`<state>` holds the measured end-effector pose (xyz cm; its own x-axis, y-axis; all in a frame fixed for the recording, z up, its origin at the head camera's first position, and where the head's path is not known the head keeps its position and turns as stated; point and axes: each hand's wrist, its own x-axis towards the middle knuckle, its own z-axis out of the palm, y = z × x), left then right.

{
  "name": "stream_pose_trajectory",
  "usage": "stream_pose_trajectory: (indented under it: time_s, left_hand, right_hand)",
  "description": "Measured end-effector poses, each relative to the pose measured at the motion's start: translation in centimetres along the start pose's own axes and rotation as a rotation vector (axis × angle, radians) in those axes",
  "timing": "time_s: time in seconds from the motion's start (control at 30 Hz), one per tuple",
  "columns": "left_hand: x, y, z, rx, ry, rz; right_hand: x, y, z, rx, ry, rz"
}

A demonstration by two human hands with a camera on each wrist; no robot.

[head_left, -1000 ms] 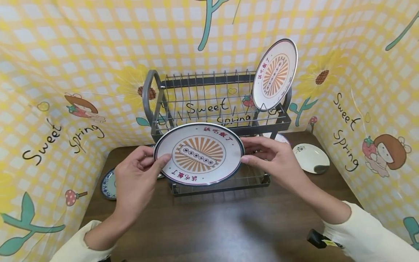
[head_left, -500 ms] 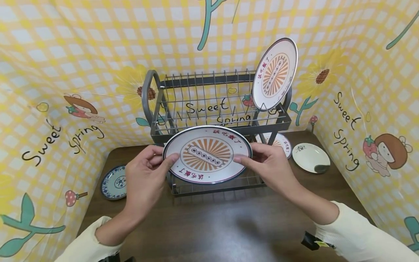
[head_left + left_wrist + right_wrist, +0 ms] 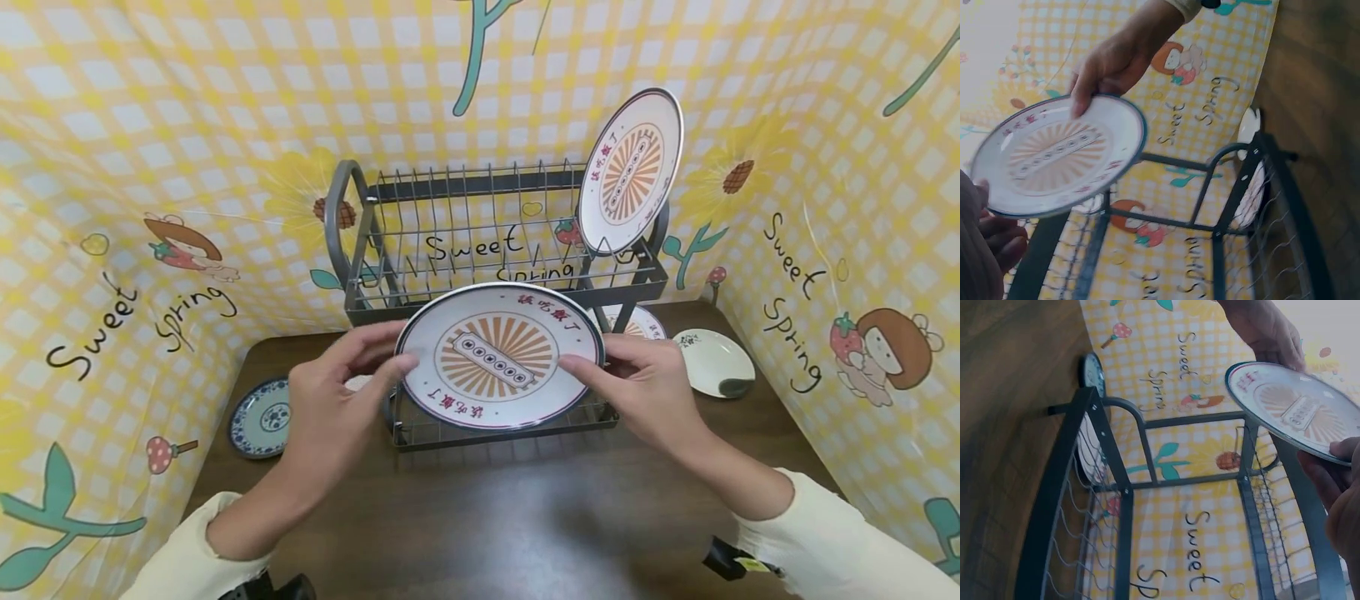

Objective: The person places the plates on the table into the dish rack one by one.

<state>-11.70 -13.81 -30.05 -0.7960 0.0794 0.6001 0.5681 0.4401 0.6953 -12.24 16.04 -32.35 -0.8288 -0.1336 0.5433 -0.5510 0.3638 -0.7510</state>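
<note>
A white dinner plate (image 3: 498,407) with a dark blue rim, red characters and an orange sunburst is held in the air, tilted, before the dish rack. My right hand (image 3: 652,396) pinches its right edge, thumb on the face and fingers underneath. At the opposite edge my left hand (image 3: 333,408) holds the rim, thumb tip just over it and fingers behind. Both wrist views show the plate (image 3: 1060,200) between the two hands. A matching plate (image 3: 630,179) stands upright at the right end of the rack's upper tier.
The two-tier dark metal dish rack (image 3: 495,302) stands at the back of the brown wooden table (image 3: 480,517). A blue-patterned plate (image 3: 258,419) lies left of it; a cream plate (image 3: 712,361) lies right. Another sunburst plate (image 3: 647,322) shows behind the rack's right side. Checked cloth (image 3: 247,108) surrounds the table.
The held plate has moved rightward with both hands. The left thumb now reaches less far over the rim, and the right thumb has moved further onto the face. The racked plate has stayed put.
</note>
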Motion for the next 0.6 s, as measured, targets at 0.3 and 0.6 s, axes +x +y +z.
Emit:
stream_pose_trajectory:
  time_s: [0.3, 0.6]
  left_hand:
    - [2.2, 0.5, -1.7, 0.280, 0.188, 0.410]
    - [4.0, -0.6, -1.3, 0.381, 0.059, 0.443]
  right_hand:
    - [-0.6, 0.2, -1.5, -0.085, 0.074, -0.070]
    - [-0.3, -1.5, -2.7, -0.118, 0.223, -0.212]
